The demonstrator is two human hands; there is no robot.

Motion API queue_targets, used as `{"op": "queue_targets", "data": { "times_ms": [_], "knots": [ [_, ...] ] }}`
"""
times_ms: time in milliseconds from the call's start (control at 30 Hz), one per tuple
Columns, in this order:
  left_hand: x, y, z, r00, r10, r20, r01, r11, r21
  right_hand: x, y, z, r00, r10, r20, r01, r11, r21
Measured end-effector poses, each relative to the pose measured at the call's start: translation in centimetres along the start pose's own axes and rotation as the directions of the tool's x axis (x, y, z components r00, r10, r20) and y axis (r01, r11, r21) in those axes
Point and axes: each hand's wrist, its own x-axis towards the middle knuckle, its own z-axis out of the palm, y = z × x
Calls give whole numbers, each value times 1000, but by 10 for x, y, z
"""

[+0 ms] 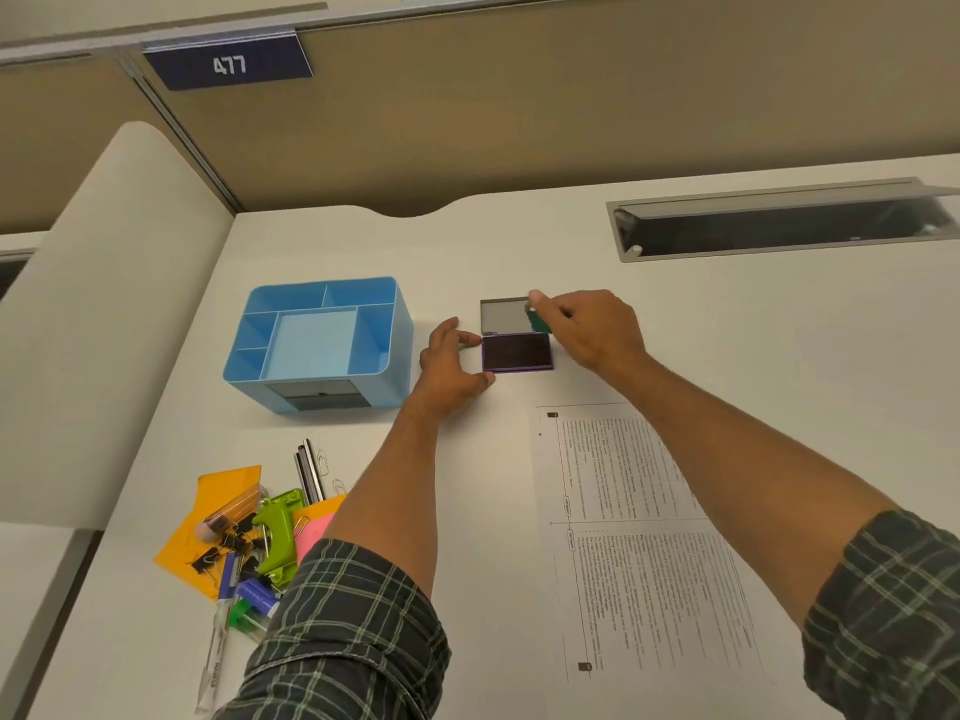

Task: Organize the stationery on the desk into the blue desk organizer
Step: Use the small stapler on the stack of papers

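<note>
Right grip (587, 324) pinching green stamp (535, 320), left grip (451, 363) steadying open ink pad (517, 353)

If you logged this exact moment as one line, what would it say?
left hand: steadies open ink pad | right hand: pinches small green item above pad | blue organizer: empty | stationery pile: untouched

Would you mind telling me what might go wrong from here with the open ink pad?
1. The ink pad lies open while the left hand steadies it; a finger slipping onto the dark surface may get stained.
2. The right hand holds a small green item by the lid; pressing could skid the pad.
3. The printed sheet lies close, so ink might smudge it.
</note>
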Motion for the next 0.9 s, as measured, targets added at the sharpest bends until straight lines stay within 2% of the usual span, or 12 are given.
{"op": "queue_targets", "data": {
  "times_ms": [133, 267, 433, 633, 733, 900],
  "knots": [
    [-3, 0, -1, 1000, 13, -3, -13, 1000, -1, 15, -24, -2, 977, -156, 146, 200, 908, -369],
    [-5, 3, -1, 1000, 12, -7, -12, 1000, 18, 26, -45, 0, 917, -253, 309, 386, 761, -521],
    [-3, 2, 0, 1000, -2, 0, 2, 1000, 21, 32, -68, 0, 820, -332, 467, 569, 571, -592],
    [0, 0, 1, 1000, -11, -2, 11, 999, 32, 40, -81, 2, 717, -384, 582, 697, 415, -585],
    [1, -2, 2, 1000, -3, -1, 3, 1000, 18, 42, -78, 7, 696, -366, 617, 717, 382, -583],
    [1, -3, 2, 1000, 7, -5, -7, 1000, 27, 43, -71, 10, 690, -392, 609, 724, 402, -561]
  ]
}}
